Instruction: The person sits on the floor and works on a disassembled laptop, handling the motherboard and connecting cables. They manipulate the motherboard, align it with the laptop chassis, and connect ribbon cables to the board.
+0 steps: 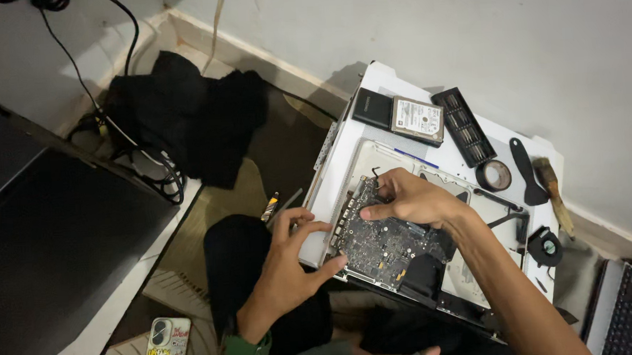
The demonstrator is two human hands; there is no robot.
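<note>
One circuit board (388, 242), one hard drive (417, 119), one tape roll (494, 175), one brush (553, 190), one fan (547, 247), one phone (166, 349), two hands.

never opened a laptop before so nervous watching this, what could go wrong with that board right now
The right hand pinches the far edge of the circuit board while the left hand steadies its near corner: bare fingers on components could bend it or pass on static. The open laptop case overhangs the small white table, so it might tip. The hard drive near the table's back edge could get knocked off.
</note>
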